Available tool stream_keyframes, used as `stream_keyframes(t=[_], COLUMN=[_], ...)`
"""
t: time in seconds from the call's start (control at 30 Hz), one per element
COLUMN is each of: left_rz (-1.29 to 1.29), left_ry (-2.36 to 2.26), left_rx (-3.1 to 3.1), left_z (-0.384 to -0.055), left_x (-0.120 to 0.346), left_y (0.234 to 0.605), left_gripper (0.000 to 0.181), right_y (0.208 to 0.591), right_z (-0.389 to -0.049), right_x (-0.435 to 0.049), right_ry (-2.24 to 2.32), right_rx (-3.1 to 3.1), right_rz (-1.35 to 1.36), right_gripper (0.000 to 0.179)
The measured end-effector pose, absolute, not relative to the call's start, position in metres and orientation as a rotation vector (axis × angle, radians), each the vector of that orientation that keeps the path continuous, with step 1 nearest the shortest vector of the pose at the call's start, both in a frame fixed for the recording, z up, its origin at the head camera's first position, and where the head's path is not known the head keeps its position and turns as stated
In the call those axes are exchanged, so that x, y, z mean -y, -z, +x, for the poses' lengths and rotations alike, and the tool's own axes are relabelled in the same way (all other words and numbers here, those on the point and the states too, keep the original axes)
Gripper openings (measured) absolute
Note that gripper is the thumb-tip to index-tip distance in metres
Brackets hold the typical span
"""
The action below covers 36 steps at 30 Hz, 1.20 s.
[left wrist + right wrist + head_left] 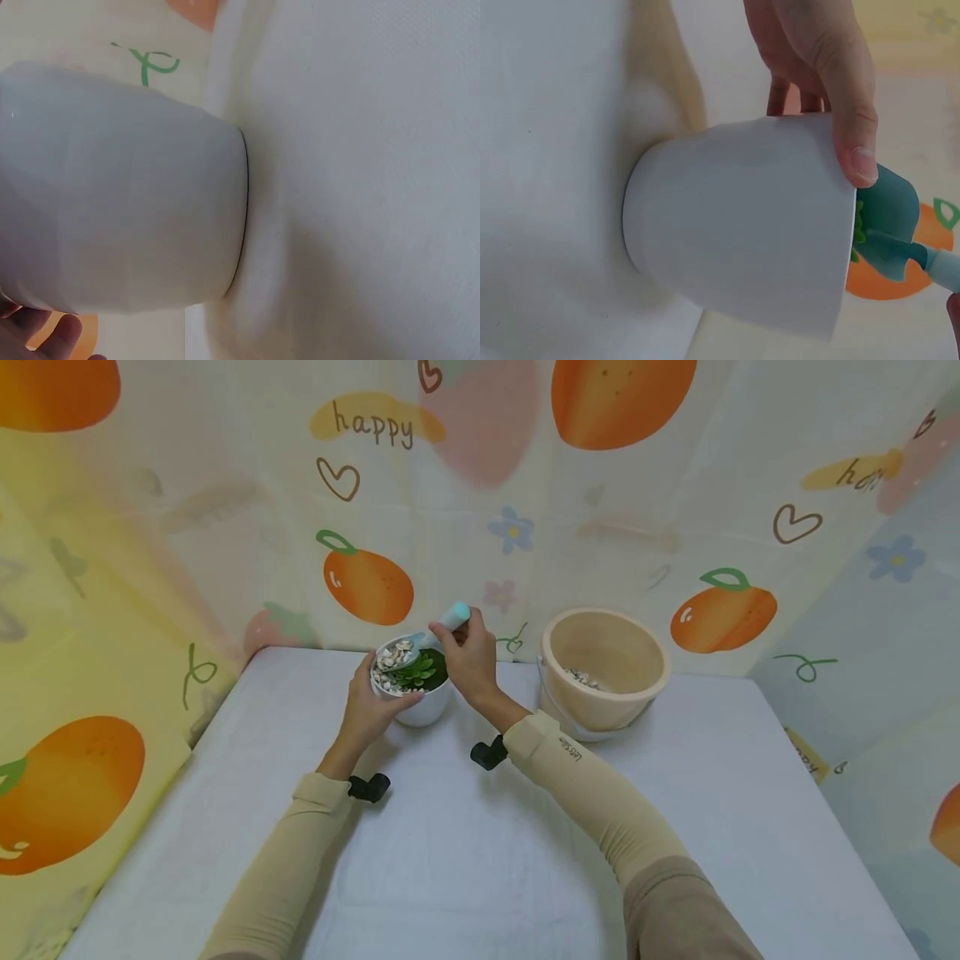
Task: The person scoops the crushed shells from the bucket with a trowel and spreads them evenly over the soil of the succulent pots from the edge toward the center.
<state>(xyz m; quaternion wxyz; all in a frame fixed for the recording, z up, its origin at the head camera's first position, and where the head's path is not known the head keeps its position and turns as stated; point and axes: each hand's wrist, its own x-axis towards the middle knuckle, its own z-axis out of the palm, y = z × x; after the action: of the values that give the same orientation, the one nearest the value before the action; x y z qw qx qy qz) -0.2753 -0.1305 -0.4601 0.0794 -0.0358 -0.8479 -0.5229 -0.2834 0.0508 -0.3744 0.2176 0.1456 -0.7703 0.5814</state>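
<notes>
A small white flowerpot point(422, 710) stands on the table, holding a green succulent point(417, 672) and pale pebbles point(393, 657) on its left side. My left hand point(366, 712) grips the pot's rim from the left, its thumb across the front; the right wrist view shows that thumb over the rim. Above the pot, my right hand point(470, 656) pinches the light blue handle of a small trowel point(452, 617). The trowel's teal blade point(891, 217) is tilted down over the pot mouth, beside the succulent, with pebbles about it. In the left wrist view the pot's smooth side point(120, 195) fills the left.
To the right stands a cream bucket point(604, 668) with a white handle and some pebbles point(582, 677) at its bottom. A white cloth covers the table point(480, 860). A printed curtain point(262, 543) hangs right behind the table's back edge.
</notes>
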Motion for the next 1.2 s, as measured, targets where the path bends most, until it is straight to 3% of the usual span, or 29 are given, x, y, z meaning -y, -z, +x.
stream_keyframes(t=[0.53, 0.77, 1.2], left_rz=[-0.241, -0.257, -0.263], left_ry=[1.628, 1.627, 1.717], left_rx=[2.589, 2.747, 2.74], left_z=[-0.282, -0.293, -0.298], left_x=[0.151, 0.161, 0.156], left_y=[0.457, 0.449, 0.456], left_gripper=[0.106, 0.115, 0.114], right_y=[0.372, 0.372, 0.375], right_z=[-0.284, -0.286, -0.288], right_x=[-0.049, -0.049, -0.051], right_ry=[-1.536, -1.553, -1.695], right_rx=[2.178, 2.186, 2.132], right_rz=[0.439, 0.434, 0.386], right_gripper=[0.034, 0.034, 0.029])
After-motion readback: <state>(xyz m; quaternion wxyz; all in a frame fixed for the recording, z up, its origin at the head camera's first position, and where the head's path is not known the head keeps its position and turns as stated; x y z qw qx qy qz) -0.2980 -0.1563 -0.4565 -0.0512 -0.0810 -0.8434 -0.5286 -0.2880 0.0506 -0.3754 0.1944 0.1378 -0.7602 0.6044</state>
